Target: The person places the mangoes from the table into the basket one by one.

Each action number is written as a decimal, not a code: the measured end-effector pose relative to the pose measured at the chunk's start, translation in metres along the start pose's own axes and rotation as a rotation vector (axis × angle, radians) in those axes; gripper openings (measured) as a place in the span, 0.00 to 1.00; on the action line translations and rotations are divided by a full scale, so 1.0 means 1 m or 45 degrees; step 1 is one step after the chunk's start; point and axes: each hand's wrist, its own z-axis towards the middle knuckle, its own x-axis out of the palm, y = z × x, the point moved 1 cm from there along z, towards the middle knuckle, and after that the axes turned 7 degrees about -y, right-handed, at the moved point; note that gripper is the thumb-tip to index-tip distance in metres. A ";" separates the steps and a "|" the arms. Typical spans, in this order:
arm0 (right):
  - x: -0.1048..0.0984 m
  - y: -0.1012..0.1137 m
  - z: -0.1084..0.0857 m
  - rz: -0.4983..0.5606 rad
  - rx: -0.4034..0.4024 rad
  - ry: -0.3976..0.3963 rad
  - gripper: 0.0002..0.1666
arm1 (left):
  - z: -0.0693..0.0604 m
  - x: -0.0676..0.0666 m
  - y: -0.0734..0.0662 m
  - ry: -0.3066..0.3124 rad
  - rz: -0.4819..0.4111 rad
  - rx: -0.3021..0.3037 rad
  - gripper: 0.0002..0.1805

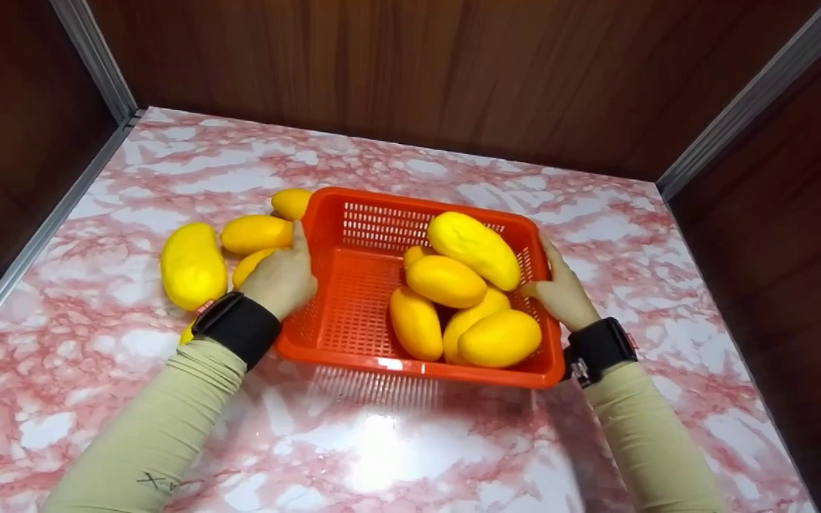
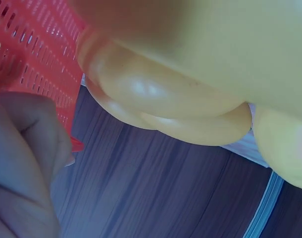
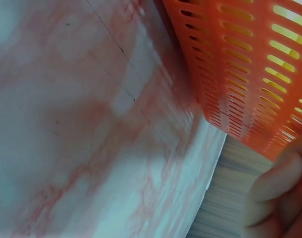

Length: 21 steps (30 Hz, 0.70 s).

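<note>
The left hand (image 1: pixel 282 281) grips the red slotted basket (image 1: pixel 353 285) at nine o'clock; the right hand (image 1: pixel 566 296) grips three o'clock; mangoes (image 1: pixel 446 281) inside toward four; loose mangoes (image 1: pixel 193 267) outside toward nine.

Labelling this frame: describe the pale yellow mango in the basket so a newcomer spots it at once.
On the pink-and-white marbled table, find the red basket. Go to its right side, where orange-yellow mangoes are piled, then to the rear of that pile. The pale yellow mango there is longer and more lemon-coloured than its neighbours.
</note>
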 end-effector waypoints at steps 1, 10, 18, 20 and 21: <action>0.000 0.000 0.000 0.005 0.004 0.000 0.63 | 0.000 -0.001 0.000 0.002 0.002 0.005 0.45; 0.000 0.000 0.001 0.012 0.040 -0.014 0.63 | -0.003 -0.010 -0.001 0.007 0.024 0.026 0.45; 0.000 0.001 0.000 0.005 0.006 -0.028 0.62 | -0.010 -0.040 0.006 0.075 0.054 0.137 0.34; 0.000 0.001 0.000 0.002 0.003 -0.033 0.61 | -0.012 -0.046 0.011 0.090 0.067 0.144 0.35; 0.000 0.001 0.001 0.004 0.006 -0.034 0.61 | -0.013 -0.048 0.014 0.098 0.070 0.136 0.36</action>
